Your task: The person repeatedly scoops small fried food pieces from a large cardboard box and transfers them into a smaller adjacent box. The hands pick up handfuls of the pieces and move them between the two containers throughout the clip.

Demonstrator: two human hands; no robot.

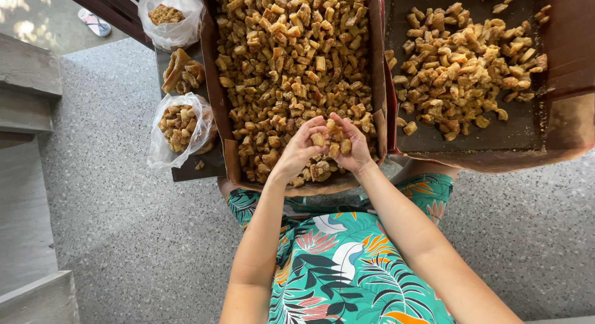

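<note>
Filled plastic bag (180,128) far left, well apart from hands. Left hand (302,147), right hand (351,144) cupped together over near end of full cardboard box (214,82), cradling fried snack pieces (331,138) between palms. Sparser box (558,107) right; right hand nearer.

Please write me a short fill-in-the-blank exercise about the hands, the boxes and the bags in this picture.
1. Both hands, left hand and right hand, cup golden fried ____ between them.
2. The hands are above the ____ of the two boxes, the left box, not the right box.
3. The bags beside the left box are made of clear ____.

Missing words: pieces; fuller; plastic
</note>
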